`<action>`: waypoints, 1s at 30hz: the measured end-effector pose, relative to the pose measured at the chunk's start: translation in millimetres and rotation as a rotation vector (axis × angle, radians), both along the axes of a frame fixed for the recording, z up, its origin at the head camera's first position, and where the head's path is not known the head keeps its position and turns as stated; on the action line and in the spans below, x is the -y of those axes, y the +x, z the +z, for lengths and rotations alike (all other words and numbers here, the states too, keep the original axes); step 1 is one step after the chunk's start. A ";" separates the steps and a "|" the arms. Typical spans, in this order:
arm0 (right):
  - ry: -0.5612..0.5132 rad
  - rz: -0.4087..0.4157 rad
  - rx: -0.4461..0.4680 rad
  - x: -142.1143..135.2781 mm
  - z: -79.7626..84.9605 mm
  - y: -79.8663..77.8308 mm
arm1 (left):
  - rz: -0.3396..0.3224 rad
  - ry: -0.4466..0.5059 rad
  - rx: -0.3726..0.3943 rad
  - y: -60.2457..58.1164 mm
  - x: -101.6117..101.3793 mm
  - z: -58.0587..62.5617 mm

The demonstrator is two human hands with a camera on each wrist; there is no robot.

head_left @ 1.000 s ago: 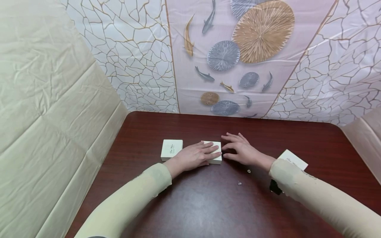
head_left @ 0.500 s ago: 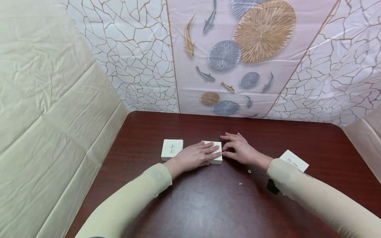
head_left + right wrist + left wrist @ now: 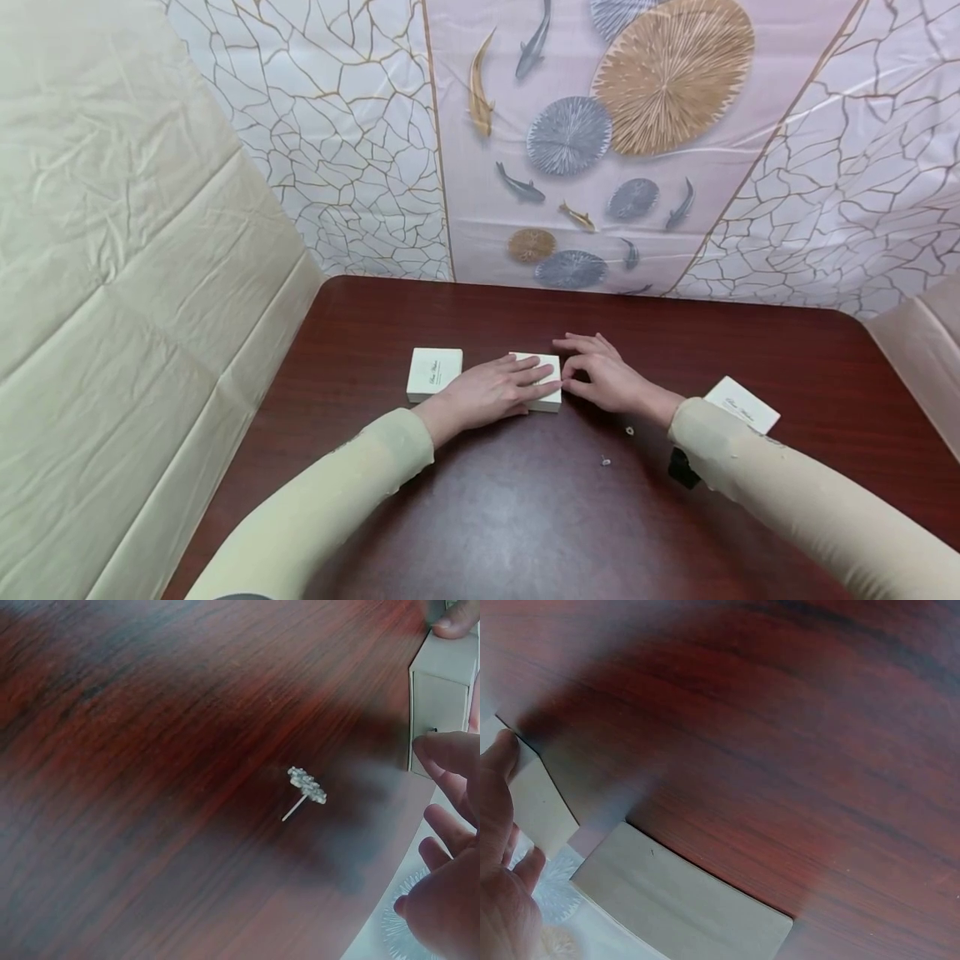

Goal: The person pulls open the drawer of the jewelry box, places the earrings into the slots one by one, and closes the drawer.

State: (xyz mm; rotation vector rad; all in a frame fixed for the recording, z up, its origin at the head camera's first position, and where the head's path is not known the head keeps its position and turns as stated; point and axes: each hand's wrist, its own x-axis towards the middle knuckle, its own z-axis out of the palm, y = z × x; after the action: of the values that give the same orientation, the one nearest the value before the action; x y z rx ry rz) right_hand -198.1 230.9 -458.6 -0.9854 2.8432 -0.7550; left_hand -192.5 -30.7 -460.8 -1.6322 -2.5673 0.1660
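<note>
My left hand point(image 3: 487, 390) holds a small white gift box point(image 3: 546, 403) against the table, fingers spread across its lid and thumb at the near side. At the box's right end, the thumb and index finger of my right hand point(image 3: 609, 381) come together in a pinch. The right wrist view shows that fingertip right at a small dark pull tab point(image 3: 433, 730) on the box's end face. Two tiny earrings point(image 3: 629, 431) lie near my right wrist. One stud earring point(image 3: 306, 786), with a sparkling cluster head and thin post, appears close up in the right wrist view.
A second white box point(image 3: 435, 371) with printed script stands left of the held one, beside my left wrist. A third box point(image 3: 742, 404) lies angled at the right, partly behind my right sleeve point(image 3: 712, 429). Patterned cloth point(image 3: 375, 150) hangs behind the dark red table point(image 3: 480, 517).
My right hand has shifted slightly left, and its thumb and index finger have closed together at the box's end. The left hand stays on the box.
</note>
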 end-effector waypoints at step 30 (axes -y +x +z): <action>0.036 -0.046 0.006 -28.1 4.3 5.1 | -0.029 0.025 0.017 -1.4 -0.6 0.8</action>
State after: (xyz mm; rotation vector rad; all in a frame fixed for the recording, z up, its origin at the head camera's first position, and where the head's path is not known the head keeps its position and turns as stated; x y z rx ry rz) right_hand -193.0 259.0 -454.4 -0.9144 2.8732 -0.7062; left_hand -193.8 -30.1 -459.9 -1.6683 -2.5462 0.1182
